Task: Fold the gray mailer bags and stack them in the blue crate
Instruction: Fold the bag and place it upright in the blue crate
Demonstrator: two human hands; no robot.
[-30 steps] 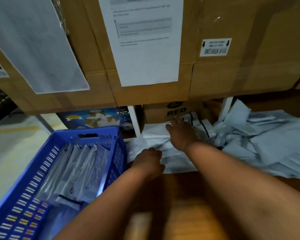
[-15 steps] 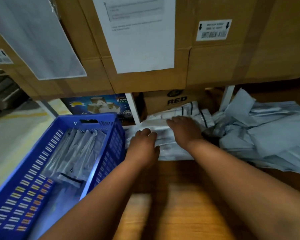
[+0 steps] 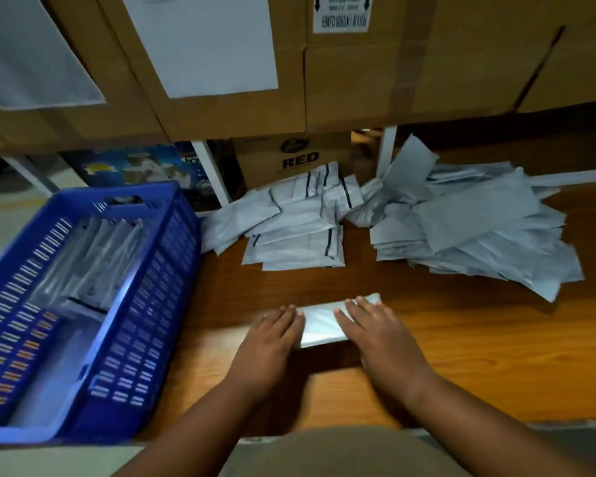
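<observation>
Only one view here, the head cam looking down at a wooden table (image 3: 461, 339).

The gray mailer bag (image 3: 324, 323) being worked on lies flat near the front edge of the table, long axis running left to right with the right end tipped slightly away from the person. It looks pale silvery gray, a bit shiny, a narrow strip; I can't tell how many layers it has.

Both hands are palm down on it. The left hand (image 3: 272, 335) covers the bag's left end, the right hand (image 3: 372, 328) sits on its right part, fingers straight and pointing away, flat on the bag rather than curled round it. Forearms come in from the bottom, angled toward each other.

The blue crate (image 3: 172, 277) sits to the left, tilted in the frame, with folded bags (image 3: 93, 256) standing inside in a row. Further back there's a small pile of bags with dark strips (image 3: 300, 228), and to its right a bigger messy heap (image 3: 472, 232). Cardboard boxes (image 3: 358, 80) are stacked behind, one lower one printed RED (image 3: 300, 160).
</observation>
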